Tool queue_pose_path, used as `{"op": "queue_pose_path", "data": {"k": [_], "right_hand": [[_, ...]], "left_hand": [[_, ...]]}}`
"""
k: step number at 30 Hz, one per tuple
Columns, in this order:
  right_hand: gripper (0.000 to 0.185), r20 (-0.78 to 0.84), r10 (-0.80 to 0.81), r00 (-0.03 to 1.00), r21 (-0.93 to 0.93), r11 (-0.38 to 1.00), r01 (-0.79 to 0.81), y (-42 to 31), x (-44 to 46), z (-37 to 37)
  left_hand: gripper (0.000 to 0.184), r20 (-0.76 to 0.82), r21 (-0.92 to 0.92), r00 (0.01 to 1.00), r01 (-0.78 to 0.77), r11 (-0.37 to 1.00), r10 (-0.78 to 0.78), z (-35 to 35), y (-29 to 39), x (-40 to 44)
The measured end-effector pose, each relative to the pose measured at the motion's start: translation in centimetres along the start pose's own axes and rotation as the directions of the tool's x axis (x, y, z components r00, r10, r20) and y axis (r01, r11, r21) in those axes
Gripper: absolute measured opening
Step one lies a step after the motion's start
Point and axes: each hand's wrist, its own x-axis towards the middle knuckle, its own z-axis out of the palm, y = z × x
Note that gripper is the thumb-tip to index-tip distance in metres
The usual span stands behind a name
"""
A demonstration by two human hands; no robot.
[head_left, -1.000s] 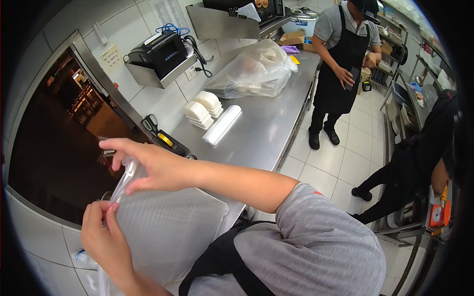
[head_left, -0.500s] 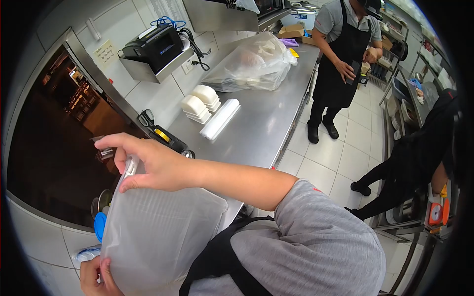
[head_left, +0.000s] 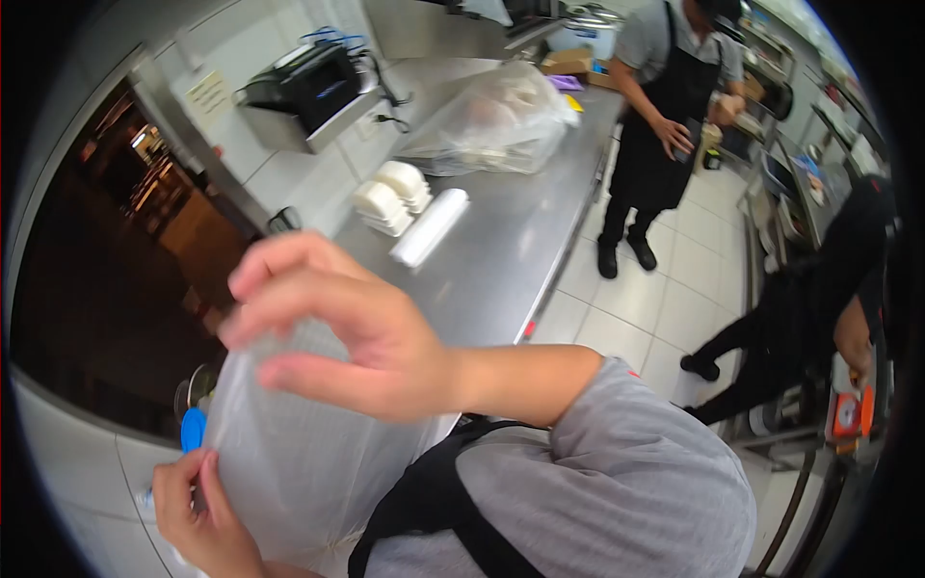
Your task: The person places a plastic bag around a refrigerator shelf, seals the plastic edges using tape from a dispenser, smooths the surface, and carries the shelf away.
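Note:
A large translucent plastic bag point(head_left: 318, 453) hangs close in front of my apron. My left hand point(head_left: 198, 506) has its edge pinched between thumb and fingers, low at the left. Above the bag's upper part is my right hand point(head_left: 337, 328), somewhat blurred, with its fingers curved and apart from the thumb. Nothing shows between those fingers; the bag's top edge lies behind and below them.
Along the steel counter point(head_left: 501, 250) are a white roll point(head_left: 431, 228), stacked white containers point(head_left: 392, 197) and a filled plastic bag point(head_left: 496, 120). A black printer point(head_left: 303, 85) sits on a wall shelf. One person point(head_left: 660, 125) stands beyond the counter; another point(head_left: 809, 289) bends at the right.
My right hand has come off the bag's top edge and moved right, nearer the camera, its fingers spreading. My left hand still grips the bag, slightly higher in view.

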Motion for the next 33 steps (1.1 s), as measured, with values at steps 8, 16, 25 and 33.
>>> {"op": "queue_pose_path", "data": {"k": [8,16,25,33], "right_hand": [[0.053,0.395,0.476,0.786,0.678,0.426,-0.599,0.0,-3.8,0.4],[0.037,0.542,0.491,0.683,0.614,0.324,-0.720,0.7,-3.6,0.0],[0.015,0.522,0.534,0.665,0.533,0.405,-0.743,1.3,-1.6,-0.2],[0.057,0.140,-0.118,0.983,-0.310,0.938,0.157,3.5,0.5,0.4]], "left_hand": [[0.018,-0.025,0.023,0.999,0.021,1.000,-0.021,0.3,0.7,1.3],[0.031,0.024,0.027,0.996,-0.083,0.996,0.083,0.9,1.0,1.8],[0.018,-0.013,-0.012,0.994,-0.112,0.994,0.111,3.0,1.3,2.7],[0.010,-0.041,0.005,0.991,-0.128,0.992,0.128,3.1,1.7,3.0]]}}
